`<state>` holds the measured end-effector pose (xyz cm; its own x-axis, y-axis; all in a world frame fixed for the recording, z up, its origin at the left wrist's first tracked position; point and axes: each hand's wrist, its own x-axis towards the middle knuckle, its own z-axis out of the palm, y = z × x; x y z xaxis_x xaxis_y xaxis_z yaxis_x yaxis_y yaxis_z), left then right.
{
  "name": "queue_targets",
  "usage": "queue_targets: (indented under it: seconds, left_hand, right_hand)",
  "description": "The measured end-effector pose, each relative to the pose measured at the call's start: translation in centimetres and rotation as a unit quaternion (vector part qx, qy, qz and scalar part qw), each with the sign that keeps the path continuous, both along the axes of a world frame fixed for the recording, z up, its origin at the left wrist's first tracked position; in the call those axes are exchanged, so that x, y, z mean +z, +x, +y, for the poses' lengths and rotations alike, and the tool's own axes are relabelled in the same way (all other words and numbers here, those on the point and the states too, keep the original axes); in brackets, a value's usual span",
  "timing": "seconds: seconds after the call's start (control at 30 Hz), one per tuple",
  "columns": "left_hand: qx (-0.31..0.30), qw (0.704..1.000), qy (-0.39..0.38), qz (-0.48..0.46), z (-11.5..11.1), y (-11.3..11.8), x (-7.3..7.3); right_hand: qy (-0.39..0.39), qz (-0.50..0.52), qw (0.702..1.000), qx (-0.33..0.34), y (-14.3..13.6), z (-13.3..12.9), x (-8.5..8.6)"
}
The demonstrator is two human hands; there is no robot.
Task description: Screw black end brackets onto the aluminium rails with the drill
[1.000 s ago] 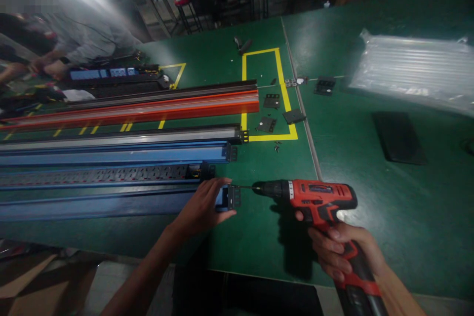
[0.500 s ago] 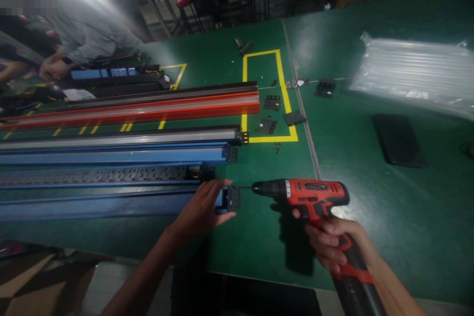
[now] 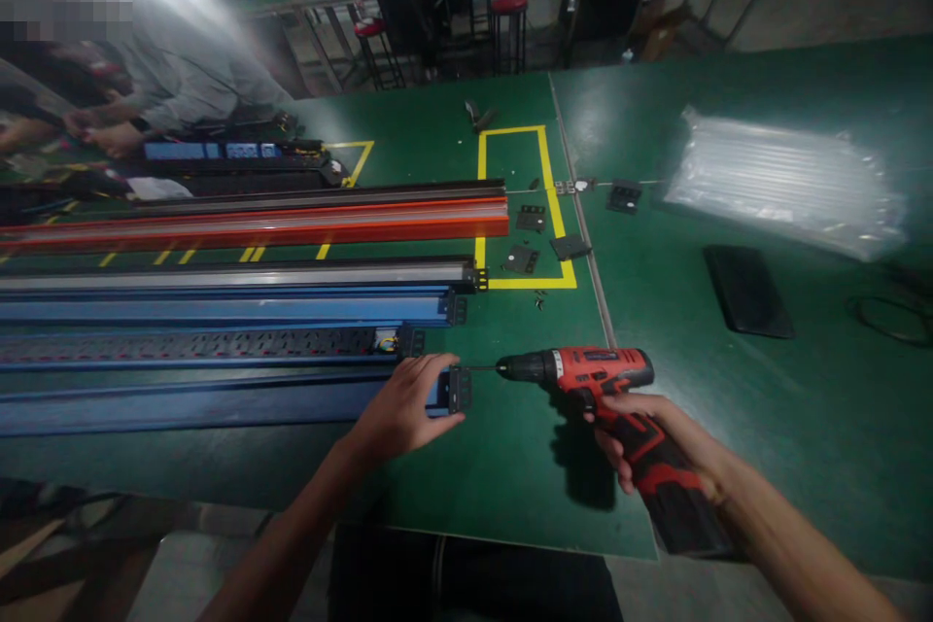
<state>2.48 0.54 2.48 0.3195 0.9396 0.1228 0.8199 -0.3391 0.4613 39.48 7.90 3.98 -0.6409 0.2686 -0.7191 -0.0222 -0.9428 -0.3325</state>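
My left hand [image 3: 400, 411] grips the end of the nearest blue metal channel [image 3: 219, 405], its fingers over the far edge and thumb along the near side. A black end bracket [image 3: 459, 391] with slots sits on that end. My right hand [image 3: 641, 437] is wrapped round the handle of a red and black cordless drill [image 3: 598, 369]. The drill lies level, its long thin bit [image 3: 482, 368] pointing left and reaching the bracket's far corner. Whether the tip sits in a screw is too small to tell. Behind my left hand lies a strip of black sockets [image 3: 269, 344].
More blue, grey and orange channels [image 3: 364, 219] lie parallel beyond. Loose black brackets [image 3: 523, 259] and small screws [image 3: 540, 299] are scattered near yellow tape. A black slab [image 3: 747, 292] and plastic-wrapped bundle [image 3: 791, 180] lie right. Another person's hands [image 3: 109, 131] work at far left.
The drill has turned slightly, its handle now slanting more to the right, and my right hand has shifted with it. My left hand stays on the channel end. The camera view has tilted up slightly.
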Motion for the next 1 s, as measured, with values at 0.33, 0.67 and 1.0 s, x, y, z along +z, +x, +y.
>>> queue_targets:
  seconds: [0.33, 0.67, 1.0]
  left_hand:
    - [0.019, 0.999, -0.029, -0.002, 0.3, 0.7, 0.7]
    - [-0.022, 1.0, 0.002, 0.003, 0.7, 0.5, 0.0]
    - [0.007, 1.0, -0.004, -0.012, 0.7, 0.8, 0.0]
  right_hand:
    - [0.201, -0.242, 0.947, 0.063, -1.0, 0.2, 1.7]
    - [0.453, -0.443, 0.749, 0.193, -2.2, 0.7, 0.5]
    - [0.488, -0.488, 0.681, 0.244, -2.9, 1.1, 0.7]
